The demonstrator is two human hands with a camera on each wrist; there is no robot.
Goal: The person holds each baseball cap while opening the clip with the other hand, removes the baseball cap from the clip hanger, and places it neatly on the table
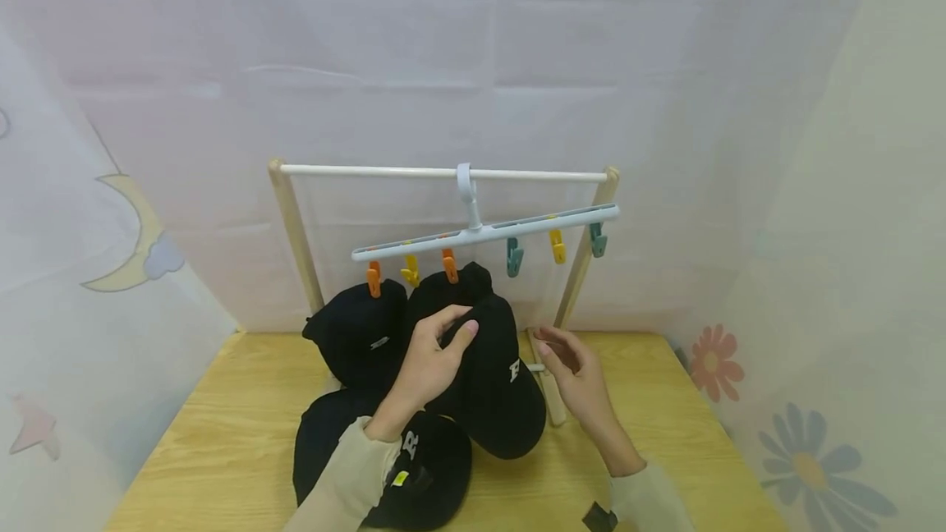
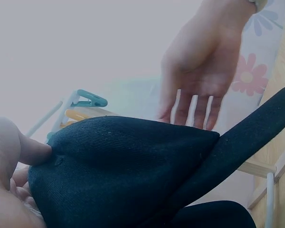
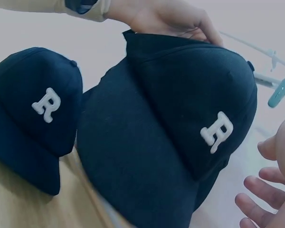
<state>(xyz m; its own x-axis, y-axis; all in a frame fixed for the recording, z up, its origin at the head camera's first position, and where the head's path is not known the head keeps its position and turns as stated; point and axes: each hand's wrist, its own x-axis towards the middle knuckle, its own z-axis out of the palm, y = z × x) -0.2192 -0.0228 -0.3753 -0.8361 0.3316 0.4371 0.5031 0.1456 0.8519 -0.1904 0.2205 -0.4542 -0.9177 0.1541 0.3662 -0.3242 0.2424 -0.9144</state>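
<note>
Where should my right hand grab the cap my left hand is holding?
Probably the brim, pinched from the right: it juts out broad and thin below the crown, clear of your left hand, which grips the cap's upper edge. Your right hand hovers on that side.

Pale creased cloth [image 1: 665,105] hangs behind the wooden surface [image 1: 229,433]; a yellow moon [image 1: 148,224], blue cloud [image 1: 163,258] and pink star [image 1: 35,425] show at left, a red flower [image 1: 712,361] and larger blue flower [image 1: 811,470] at right.

Seemingly a small, staged indoor set
Creased sheets [image 1: 369,113] printed with a moon [image 1: 150,228] and flowers [image 1: 809,470] screen a wood table [image 1: 236,401] on three sides.
</note>
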